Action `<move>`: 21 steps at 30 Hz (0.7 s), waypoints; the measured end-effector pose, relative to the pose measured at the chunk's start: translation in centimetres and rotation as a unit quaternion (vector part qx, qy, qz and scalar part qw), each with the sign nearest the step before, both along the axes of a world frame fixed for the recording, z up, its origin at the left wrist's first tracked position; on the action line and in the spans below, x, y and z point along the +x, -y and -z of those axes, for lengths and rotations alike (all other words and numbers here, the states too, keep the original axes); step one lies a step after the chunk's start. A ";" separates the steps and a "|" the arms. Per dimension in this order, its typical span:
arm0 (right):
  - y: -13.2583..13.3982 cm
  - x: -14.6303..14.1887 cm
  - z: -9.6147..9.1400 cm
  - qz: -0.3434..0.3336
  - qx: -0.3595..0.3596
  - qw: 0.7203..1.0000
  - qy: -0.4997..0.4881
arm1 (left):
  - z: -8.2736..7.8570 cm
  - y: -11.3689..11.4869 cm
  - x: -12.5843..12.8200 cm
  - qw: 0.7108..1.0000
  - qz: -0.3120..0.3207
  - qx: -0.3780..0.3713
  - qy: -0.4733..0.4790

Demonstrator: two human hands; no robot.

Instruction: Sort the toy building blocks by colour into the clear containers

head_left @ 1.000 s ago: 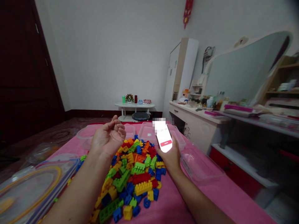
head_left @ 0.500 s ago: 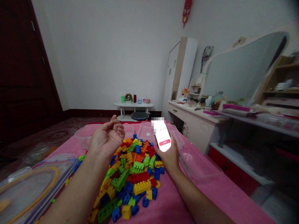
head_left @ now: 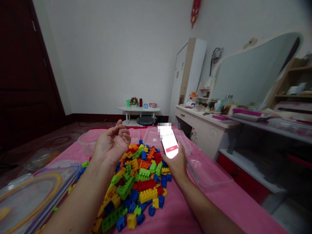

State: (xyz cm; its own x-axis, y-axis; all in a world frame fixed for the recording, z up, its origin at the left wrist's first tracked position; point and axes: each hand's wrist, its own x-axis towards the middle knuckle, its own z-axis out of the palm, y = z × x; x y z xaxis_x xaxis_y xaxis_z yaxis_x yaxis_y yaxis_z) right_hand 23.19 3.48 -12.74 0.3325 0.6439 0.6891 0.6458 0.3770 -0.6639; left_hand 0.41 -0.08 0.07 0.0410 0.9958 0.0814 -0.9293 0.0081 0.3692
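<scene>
My right hand (head_left: 179, 162) is closed around a smartphone (head_left: 170, 143), held tilted with its bright screen facing me. The screen has a white page with a red bar low down, and its upper part is pixelated. My left hand (head_left: 114, 142) is raised palm up over the pile's left side, fingers loosely curled and apart from the palm, with nothing in it. Below and between both hands lies a heap of toy building blocks (head_left: 141, 182) in red, yellow, green, blue and orange. My left forearm hides part of the heap.
The heap rests on a pink cloth (head_left: 175, 211). Clear plastic boxes stand around it: one box (head_left: 207, 170) at right, others behind the hands. Large clear lids (head_left: 29, 195) lie at left. Beyond are a low white table (head_left: 138, 109) and a dressing table (head_left: 202, 120).
</scene>
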 end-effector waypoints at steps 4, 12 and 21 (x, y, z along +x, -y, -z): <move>0.0 0.0 0.1 0.000 -0.006 1.000 0.003 | -0.2 0.2 0.2 1.000 -0.006 -0.009 0.000; 0.1 0.1 0.1 -0.003 -0.011 1.000 0.006 | -0.4 0.4 0.5 1.000 -0.013 -0.023 -0.007; 0.1 0.0 0.0 -0.003 -0.011 1.000 0.005 | -0.4 0.2 0.5 1.000 -0.006 -0.017 -0.004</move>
